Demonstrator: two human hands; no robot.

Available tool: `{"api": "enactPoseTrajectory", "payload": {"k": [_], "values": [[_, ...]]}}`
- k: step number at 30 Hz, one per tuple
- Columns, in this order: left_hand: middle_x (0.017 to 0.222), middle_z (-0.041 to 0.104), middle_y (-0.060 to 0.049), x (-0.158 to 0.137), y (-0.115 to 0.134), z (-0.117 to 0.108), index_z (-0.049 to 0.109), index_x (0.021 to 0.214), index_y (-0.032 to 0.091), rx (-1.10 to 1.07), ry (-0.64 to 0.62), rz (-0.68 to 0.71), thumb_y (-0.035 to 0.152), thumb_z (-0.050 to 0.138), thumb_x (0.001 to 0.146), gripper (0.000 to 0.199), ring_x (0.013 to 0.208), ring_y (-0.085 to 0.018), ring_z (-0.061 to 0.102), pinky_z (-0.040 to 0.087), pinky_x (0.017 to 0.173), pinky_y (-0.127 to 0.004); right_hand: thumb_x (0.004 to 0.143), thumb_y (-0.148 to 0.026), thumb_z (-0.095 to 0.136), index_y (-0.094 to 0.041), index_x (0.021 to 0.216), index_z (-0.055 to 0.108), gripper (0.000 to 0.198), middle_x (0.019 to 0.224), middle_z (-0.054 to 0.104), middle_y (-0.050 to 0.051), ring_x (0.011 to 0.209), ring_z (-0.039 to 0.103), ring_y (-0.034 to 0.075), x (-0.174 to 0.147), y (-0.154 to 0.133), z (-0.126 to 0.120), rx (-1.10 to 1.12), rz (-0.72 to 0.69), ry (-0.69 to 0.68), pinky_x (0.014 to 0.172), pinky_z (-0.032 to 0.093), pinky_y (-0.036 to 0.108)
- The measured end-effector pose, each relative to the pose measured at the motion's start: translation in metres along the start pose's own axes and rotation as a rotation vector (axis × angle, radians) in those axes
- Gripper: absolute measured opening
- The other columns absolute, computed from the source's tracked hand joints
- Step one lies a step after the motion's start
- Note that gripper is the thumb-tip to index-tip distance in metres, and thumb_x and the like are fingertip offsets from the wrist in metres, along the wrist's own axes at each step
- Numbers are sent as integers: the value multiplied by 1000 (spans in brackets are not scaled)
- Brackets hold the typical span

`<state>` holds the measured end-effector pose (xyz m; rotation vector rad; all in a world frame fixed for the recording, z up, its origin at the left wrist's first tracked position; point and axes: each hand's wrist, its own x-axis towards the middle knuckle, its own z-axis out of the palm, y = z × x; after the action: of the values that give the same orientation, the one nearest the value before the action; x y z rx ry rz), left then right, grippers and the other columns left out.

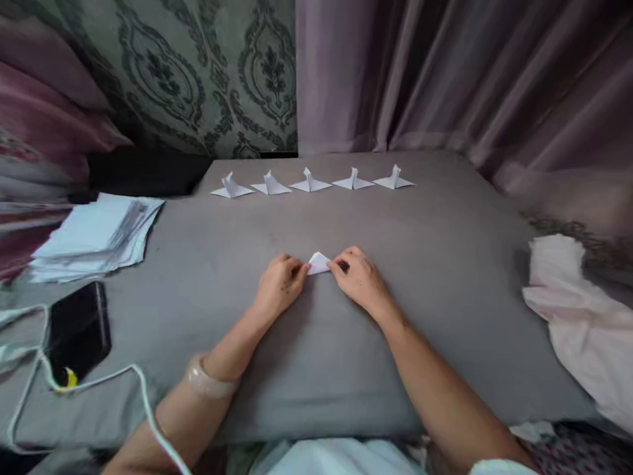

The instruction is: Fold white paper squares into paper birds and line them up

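Note:
A small piece of folded white paper (319, 263) is held just above or on the grey surface, its pointed top facing away from me. My left hand (281, 284) pinches its left corner between thumb and fingers. At the opposite corner, my right hand (359, 278) grips the paper the same way. Beyond my hands stands a row of several folded paper figures (310, 181), each with flat side points and an upright middle part. The fingertips cover both ends of the paper I hold.
A stack of white paper sheets (93, 234) lies at the left on the grey cloth-covered table (316, 369). Nearer me are a black phone (79, 326) and a white cord (143, 389) that passes by my left forearm. Pale crumpled fabric (583, 316) rests at the right edge.

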<state>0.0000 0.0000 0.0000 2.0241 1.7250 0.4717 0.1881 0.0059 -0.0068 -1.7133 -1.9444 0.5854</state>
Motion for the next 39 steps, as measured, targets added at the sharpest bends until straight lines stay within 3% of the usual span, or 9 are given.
{"api": "enactPoseTrajectory", "payload": {"k": [7,16,26,39], "values": [[86,62,-7,1,8,4,68,78,18,63,43,-55,43,49,94,35,83,-20,57,39,67,-29,89,-40,57,-22,79,62,21,96,62,2,79,60,16,2,-3,3,-105,67,24,66,39,29],[91,60,-7,5,12,4,63,76,18,106,-14,-95,39,51,93,29,88,-21,56,41,70,-30,89,-39,57,-22,84,60,18,100,60,2,81,60,17,3,-9,4,-185,102,4,59,34,30],[91,59,-7,4,7,7,62,78,18,138,-7,-53,41,50,94,31,86,-21,55,43,72,-31,90,-32,54,-21,90,58,12,108,59,5,87,61,19,-3,-2,3,-130,34,0,69,42,32],[89,58,-6,3,5,8,62,78,19,120,10,-40,43,50,94,32,85,-21,55,42,70,-30,90,-29,54,-20,85,58,11,101,58,7,80,61,18,1,2,2,-58,38,4,76,47,33]]}}
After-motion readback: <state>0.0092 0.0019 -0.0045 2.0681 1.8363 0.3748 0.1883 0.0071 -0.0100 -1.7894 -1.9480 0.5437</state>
